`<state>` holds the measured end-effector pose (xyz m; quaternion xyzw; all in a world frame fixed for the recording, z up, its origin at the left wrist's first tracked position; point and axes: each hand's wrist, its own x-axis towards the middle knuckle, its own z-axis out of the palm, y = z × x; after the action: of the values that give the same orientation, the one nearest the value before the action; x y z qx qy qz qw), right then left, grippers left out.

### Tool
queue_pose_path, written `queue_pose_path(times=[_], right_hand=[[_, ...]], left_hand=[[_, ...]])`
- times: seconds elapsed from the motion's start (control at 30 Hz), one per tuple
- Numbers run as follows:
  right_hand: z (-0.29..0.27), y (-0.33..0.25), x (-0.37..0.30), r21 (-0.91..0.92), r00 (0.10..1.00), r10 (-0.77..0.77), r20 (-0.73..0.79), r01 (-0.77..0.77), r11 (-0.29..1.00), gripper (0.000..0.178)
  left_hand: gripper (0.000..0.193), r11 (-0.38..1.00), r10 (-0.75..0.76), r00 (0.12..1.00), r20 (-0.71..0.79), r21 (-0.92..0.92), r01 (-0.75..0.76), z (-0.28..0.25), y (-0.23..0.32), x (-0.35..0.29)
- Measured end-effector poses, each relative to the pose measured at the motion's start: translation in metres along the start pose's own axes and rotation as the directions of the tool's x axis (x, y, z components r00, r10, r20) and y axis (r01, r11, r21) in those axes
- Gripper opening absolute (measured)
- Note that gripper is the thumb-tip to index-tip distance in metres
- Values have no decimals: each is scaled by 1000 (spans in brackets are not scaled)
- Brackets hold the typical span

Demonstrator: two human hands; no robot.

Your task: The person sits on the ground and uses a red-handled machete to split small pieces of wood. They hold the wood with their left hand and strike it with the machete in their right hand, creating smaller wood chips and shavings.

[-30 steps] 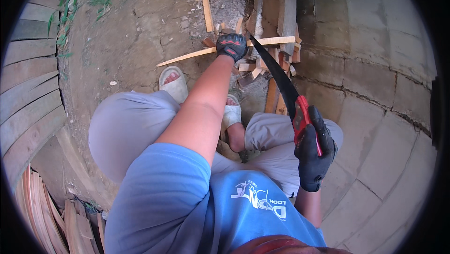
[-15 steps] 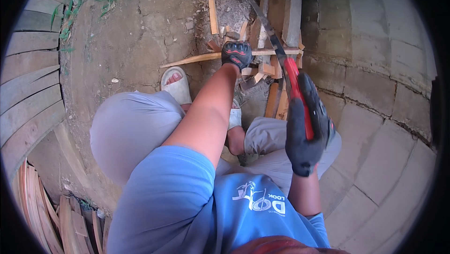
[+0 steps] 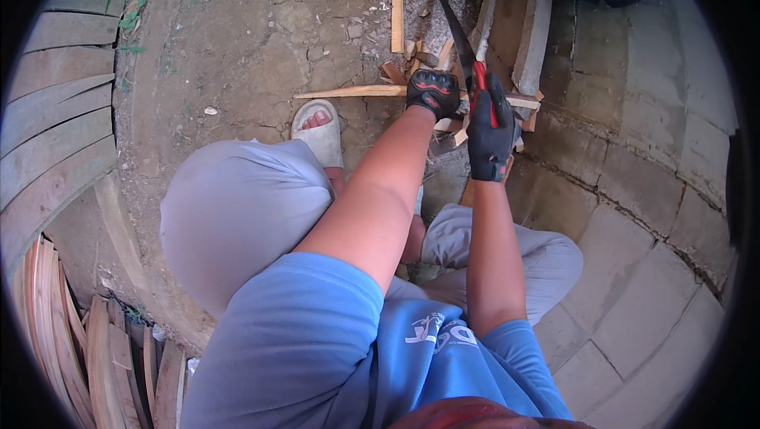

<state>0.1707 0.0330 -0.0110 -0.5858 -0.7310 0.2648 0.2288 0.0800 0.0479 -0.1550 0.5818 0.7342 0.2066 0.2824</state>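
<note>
In a black glove with red trim, my left hand (image 3: pixel 433 93) is closed around a thin wooden strip (image 3: pixel 352 91) that lies crosswise, its tapered end pointing left. My right hand (image 3: pixel 490 132), gloved in black as well, is wrapped round the red handle of a handsaw (image 3: pixel 457 32). The dark blade points away from me and a little left, passing just right of my left hand. It crosses over the strip's line; whether its teeth touch the wood I cannot make out. Short wood offcuts (image 3: pixel 450 141) lie beneath and around both hands.
Long timber beams (image 3: pixel 532 37) run away at the far right of the hands, beside grey blocks (image 3: pixel 617 116). A loose wood piece (image 3: pixel 397 21) lies on the dirt ahead. Stacked planks (image 3: pixel 103 366) are at lower left, a board wall (image 3: pixel 67 100) at left.
My right hand has moved forward and slightly left with the saw, closer to my left hand. My left hand keeps its hold on the strip. The whole view has shifted a little.
</note>
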Motion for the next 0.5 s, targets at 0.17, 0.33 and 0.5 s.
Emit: queue_pose_path(times=[0.17, 0.33, 0.5], right_hand=[[-16, -8, -23, -154, 998, -53, 37, 58, 986, 40], [-62, -27, -65, -300, 990, -35, 139, 76, 951, 38], [-172, -56, -173, -325, 979, 114, 167, -55, 944, 40]], left_hand=[[33, 997, -31, 988, 149, -60, 40, -12, 0, 9], [41, 1000, -12, 973, 232, -20, 17, -18, -4, 21], [42, 1000, 7, 967, 253, -2, -7, -24, -11, 31]])
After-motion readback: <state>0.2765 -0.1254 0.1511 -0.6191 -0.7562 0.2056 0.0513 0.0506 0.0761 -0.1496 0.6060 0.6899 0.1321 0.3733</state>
